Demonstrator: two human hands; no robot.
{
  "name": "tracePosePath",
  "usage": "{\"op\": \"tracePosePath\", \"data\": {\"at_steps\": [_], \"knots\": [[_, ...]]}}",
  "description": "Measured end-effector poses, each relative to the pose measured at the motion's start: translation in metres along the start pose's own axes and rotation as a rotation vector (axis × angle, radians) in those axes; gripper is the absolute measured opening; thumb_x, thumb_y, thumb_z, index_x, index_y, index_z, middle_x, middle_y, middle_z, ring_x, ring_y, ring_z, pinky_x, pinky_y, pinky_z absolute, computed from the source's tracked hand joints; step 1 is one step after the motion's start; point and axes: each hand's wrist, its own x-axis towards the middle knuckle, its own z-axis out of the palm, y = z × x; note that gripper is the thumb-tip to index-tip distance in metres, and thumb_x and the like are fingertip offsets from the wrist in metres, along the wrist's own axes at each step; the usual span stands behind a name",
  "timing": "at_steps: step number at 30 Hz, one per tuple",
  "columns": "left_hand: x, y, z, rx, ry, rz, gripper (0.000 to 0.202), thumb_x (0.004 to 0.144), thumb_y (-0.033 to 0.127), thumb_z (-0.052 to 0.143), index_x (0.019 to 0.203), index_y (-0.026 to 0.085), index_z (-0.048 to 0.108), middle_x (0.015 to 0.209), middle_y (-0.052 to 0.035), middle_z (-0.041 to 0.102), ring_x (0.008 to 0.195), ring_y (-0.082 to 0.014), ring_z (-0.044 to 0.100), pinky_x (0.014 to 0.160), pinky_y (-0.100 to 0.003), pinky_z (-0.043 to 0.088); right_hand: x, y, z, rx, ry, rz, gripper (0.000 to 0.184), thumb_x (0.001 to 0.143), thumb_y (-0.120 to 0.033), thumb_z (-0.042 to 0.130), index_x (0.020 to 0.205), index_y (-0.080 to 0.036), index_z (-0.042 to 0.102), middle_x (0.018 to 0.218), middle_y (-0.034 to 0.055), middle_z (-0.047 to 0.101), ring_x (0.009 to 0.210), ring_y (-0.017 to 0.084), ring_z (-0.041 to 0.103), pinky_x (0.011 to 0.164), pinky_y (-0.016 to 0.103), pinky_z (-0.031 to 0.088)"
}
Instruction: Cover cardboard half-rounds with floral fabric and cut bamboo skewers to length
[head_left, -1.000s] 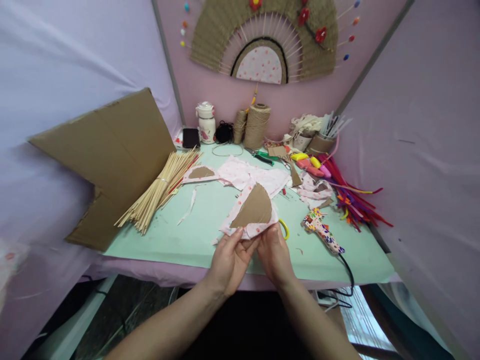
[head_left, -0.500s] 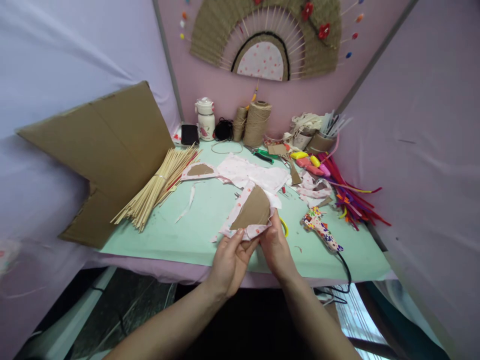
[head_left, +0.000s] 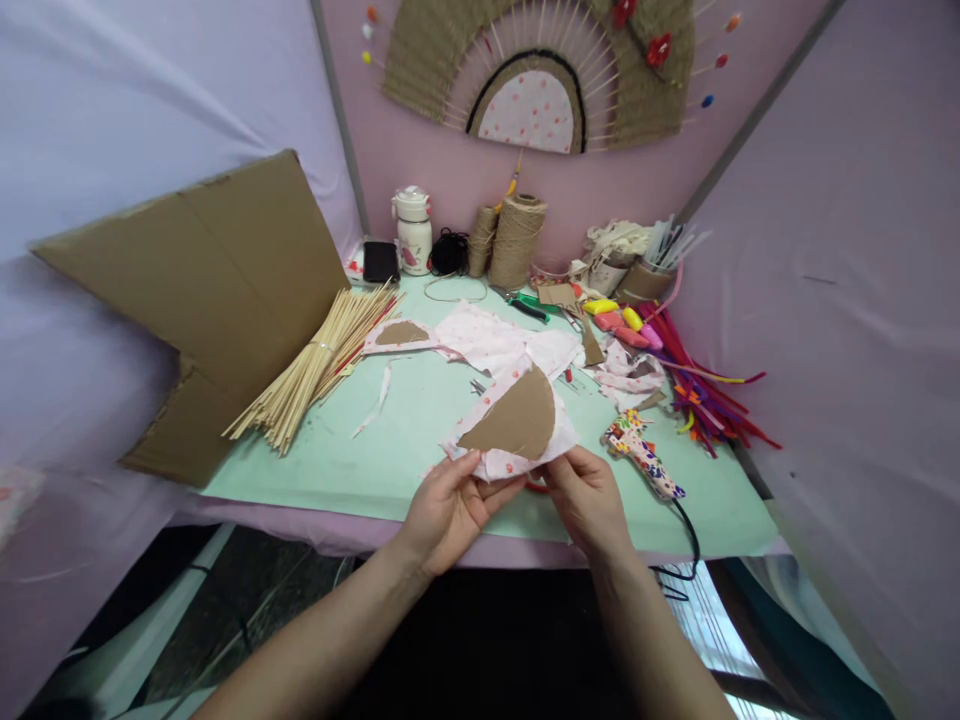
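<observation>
Between my hands is a half-round piece of brown cardboard point(head_left: 516, 415) backed by white fabric point(head_left: 564, 432) with pinkish-red spots. My left hand point(head_left: 454, 505) grips its near edge, thumb on top where the fabric is folded over the cardboard, fingers beneath. At the right near corner, my right hand point(head_left: 589, 498) pinches the loose fabric margin, which stands out flat from the cardboard there. A bit of something red shows under the piece, mostly hidden. Behind lies a larger sheet of the spotted fabric point(head_left: 480, 338), and left of it a smaller fabric-edged cardboard half-round point(head_left: 401, 334).
A patterned glue gun point(head_left: 643, 455) with a black cord lies on the right. Bundled wooden sticks point(head_left: 319, 365) and a big cardboard sheet point(head_left: 217, 290) are at left. Twine spools point(head_left: 517, 242), a white bottle point(head_left: 413, 232), pliers point(head_left: 529, 308) and pipe cleaners point(head_left: 701, 400) stand or lie farther back.
My right hand has shifted right and now pinches the fabric margin, which has opened outward from the cardboard's right edge. My left hand has moved slightly left, still on the near edge.
</observation>
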Motion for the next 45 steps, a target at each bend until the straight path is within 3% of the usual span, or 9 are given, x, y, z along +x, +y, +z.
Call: {"op": "tracePosePath", "data": {"at_steps": [3, 9, 14, 21, 24, 27, 30, 36, 45], "knots": [[-0.003, -0.003, 0.0, 0.074, -0.032, 0.025, 0.033, 0.087, 0.014, 0.053, 0.12, 0.014, 0.057, 0.106, -0.0106, 0.071, 0.1, -0.0226, 0.067, 0.093, -0.041, 0.052, -0.001, -0.006, -0.004, -0.007, -0.011, 0.004, 0.033, 0.08, -0.04, 0.065, 0.058, -0.017, 0.06, 0.055, -0.0022, 0.049, 0.056, 0.01, 0.04, 0.054, 0.024, 0.034], [-0.006, -0.008, 0.002, 0.196, -0.062, 0.096, 0.019, 0.087, 0.017, 0.056, 0.101, 0.011, 0.067, 0.102, -0.0103, 0.073, 0.096, -0.0196, 0.068, 0.092, -0.035, 0.052, -0.005, -0.018, 0.0, 0.022, 0.026, -0.004, 0.028, 0.081, -0.035, 0.065, 0.06, -0.016, 0.061, 0.057, -0.0023, 0.047, 0.057, 0.01, 0.039, 0.052, 0.023, 0.031], [-0.005, -0.015, -0.001, 0.281, -0.128, 0.175, 0.02, 0.087, 0.021, 0.057, 0.098, 0.011, 0.07, 0.099, -0.0104, 0.073, 0.099, -0.0215, 0.066, 0.097, -0.038, 0.048, -0.007, -0.019, 0.006, 0.081, 0.077, 0.043, 0.031, 0.079, -0.037, 0.067, 0.059, -0.016, 0.058, 0.051, -0.0051, 0.043, 0.049, 0.007, 0.034, 0.047, 0.022, 0.026], [-0.003, -0.024, -0.005, 0.291, -0.098, 0.225, 0.018, 0.085, 0.023, 0.06, 0.094, 0.012, 0.071, 0.101, -0.0102, 0.073, 0.104, -0.0237, 0.064, 0.101, -0.041, 0.045, -0.005, -0.012, 0.016, 0.187, 0.125, 0.105, 0.035, 0.078, -0.04, 0.069, 0.058, -0.018, 0.051, 0.049, -0.0073, 0.04, 0.047, 0.007, 0.033, 0.046, 0.021, 0.027], [-0.002, -0.02, -0.004, 0.202, -0.033, 0.212, 0.021, 0.085, 0.02, 0.059, 0.103, 0.014, 0.067, 0.101, -0.0089, 0.073, 0.102, -0.0215, 0.065, 0.102, -0.041, 0.044, -0.003, -0.014, 0.018, 0.202, 0.059, 0.092, 0.035, 0.08, -0.048, 0.064, 0.064, -0.018, 0.058, 0.049, -0.0065, 0.039, 0.046, 0.008, 0.033, 0.046, 0.022, 0.026], [0.0, -0.014, -0.004, 0.103, 0.029, 0.181, 0.027, 0.084, 0.017, 0.06, 0.111, 0.013, 0.063, 0.101, -0.0092, 0.073, 0.1, -0.0209, 0.066, 0.103, -0.042, 0.043, -0.003, -0.018, 0.017, 0.218, -0.051, 0.078, 0.045, 0.082, -0.06, 0.054, 0.084, -0.017, 0.067, 0.056, -0.0028, 0.045, 0.051, 0.01, 0.039, 0.048, 0.025, 0.03], [0.0, -0.011, -0.004, 0.058, 0.036, 0.156, 0.027, 0.084, 0.015, 0.059, 0.111, 0.012, 0.062, 0.102, -0.0101, 0.072, 0.102, -0.0219, 0.066, 0.104, -0.043, 0.042, -0.004, -0.019, 0.016, 0.132, -0.078, 0.075, 0.033, 0.078, -0.049, 0.065, 0.092, -0.019, 0.069, 0.067, -0.0002, 0.053, 0.056, 0.011, 0.042, 0.052, 0.026, 0.034], [-0.003, -0.018, 0.001, 0.093, -0.01, 0.183, 0.025, 0.086, 0.017, 0.059, 0.11, 0.013, 0.063, 0.1, -0.0095, 0.073, 0.103, -0.0226, 0.065, 0.104, -0.045, 0.042, -0.004, -0.009, 0.019, 0.141, 0.024, 0.051, 0.011, 0.076, -0.031, 0.071, 0.081, -0.022, 0.069, 0.069, -0.0023, 0.053, 0.06, 0.01, 0.043, 0.056, 0.024, 0.036], [-0.003, -0.029, -0.002, 0.202, -0.016, 0.259, 0.017, 0.084, 0.022, 0.062, 0.096, 0.012, 0.068, 0.106, -0.0107, 0.071, 0.11, -0.025, 0.062, 0.104, -0.043, 0.042, -0.008, -0.006, 0.027, 0.15, 0.122, 0.051, 0.02, 0.074, -0.037, 0.072, 0.072, -0.02, 0.062, 0.068, -0.0026, 0.053, 0.056, 0.01, 0.045, 0.054, 0.024, 0.039]]}}
